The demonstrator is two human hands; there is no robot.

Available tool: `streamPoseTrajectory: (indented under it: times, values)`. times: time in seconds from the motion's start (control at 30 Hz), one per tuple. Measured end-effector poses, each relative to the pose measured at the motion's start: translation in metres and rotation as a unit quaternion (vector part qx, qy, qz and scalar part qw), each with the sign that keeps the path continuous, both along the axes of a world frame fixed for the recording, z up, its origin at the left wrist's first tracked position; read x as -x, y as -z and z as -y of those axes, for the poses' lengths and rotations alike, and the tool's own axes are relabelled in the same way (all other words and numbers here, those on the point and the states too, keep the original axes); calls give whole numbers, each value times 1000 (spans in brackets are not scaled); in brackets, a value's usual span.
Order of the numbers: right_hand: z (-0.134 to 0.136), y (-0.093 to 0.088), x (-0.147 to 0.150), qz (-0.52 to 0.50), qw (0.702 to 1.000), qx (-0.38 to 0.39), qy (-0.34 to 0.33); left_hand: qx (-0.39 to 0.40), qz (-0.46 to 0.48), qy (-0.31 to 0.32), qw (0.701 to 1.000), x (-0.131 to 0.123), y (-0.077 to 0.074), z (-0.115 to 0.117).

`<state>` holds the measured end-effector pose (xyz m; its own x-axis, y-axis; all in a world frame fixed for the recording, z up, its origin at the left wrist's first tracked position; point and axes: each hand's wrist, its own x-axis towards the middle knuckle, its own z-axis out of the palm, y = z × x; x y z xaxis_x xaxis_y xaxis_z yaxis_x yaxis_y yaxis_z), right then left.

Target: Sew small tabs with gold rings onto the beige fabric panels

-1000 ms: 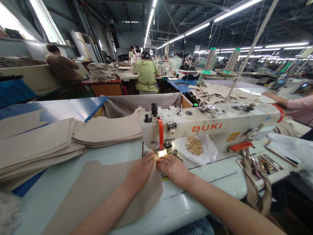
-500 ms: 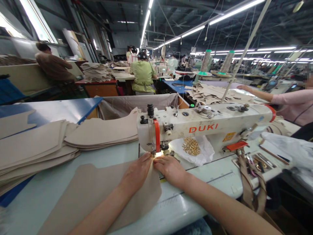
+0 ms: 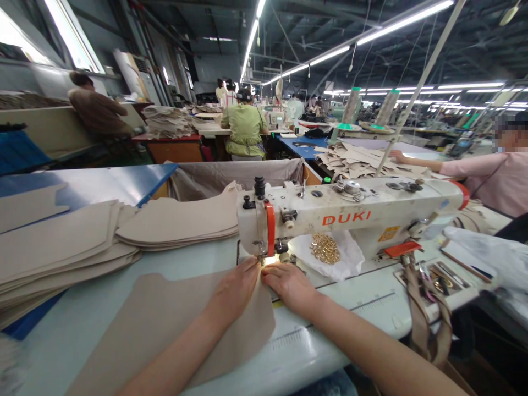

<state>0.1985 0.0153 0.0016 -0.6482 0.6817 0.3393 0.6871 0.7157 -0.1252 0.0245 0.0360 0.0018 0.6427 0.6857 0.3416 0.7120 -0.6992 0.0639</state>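
Note:
A beige fabric panel (image 3: 165, 308) lies flat on the pale sewing table, its upper edge running under the head of a white sewing machine (image 3: 305, 209). My left hand (image 3: 236, 290) is on the panel, fingers drawn together and gripping its edge just in front of the lit presser foot (image 3: 268, 260). From the other side my right hand (image 3: 291, 286) meets it, with bent fingers closed on the same edge. Both sets of fingertips nearly touch beside the needle area. The thumbs and the exact stitching spot are mostly hidden.
Stacked beige panels (image 3: 58, 242) lie left, with another stack (image 3: 181, 220) behind. Gold-coloured metal rings (image 3: 325, 248) rest on white plastic beside the machine. At right are a tool tray (image 3: 443, 278) and hanging straps (image 3: 416, 319). A co-worker's arm (image 3: 424, 165) reaches over cut pieces.
The whole view has shifted slightly, so everything sits a little further right. Both hands stay at the presser foot, and the co-worker's arm at right has moved left over the pieces.

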Motion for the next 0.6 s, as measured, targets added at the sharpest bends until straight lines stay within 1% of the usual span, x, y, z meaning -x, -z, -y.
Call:
streamPoseTrajectory:
  times: [0.13, 0.23, 0.33, 0.4, 0.47, 0.53, 0.6]
  values:
    - [-1, -1, 0, -1, 1000, -3, 1, -6, 10, -8, 1000, 1, 2, 0]
    - [8, -3, 5, 8, 1000, -12, -21, -11, 28, 7, 1000, 8, 6, 10]
    - [25, -3, 13, -2, 998, -29, -57, -15, 33, 21, 999, 20, 10, 30]
    - [36, -1, 18, -27, 996, -41, -71, -10, 34, 18, 999, 26, 9, 44]
    - [43, 2, 20, -54, 994, -50, -75, 6, 44, 0, 999, 31, 3, 56]
    - [46, 5, 21, -77, 993, -56, -75, 19, 61, -33, 997, 36, -4, 70]
    - [47, 6, 20, -93, 991, -59, -78, 21, 61, -52, 997, 45, -8, 90]
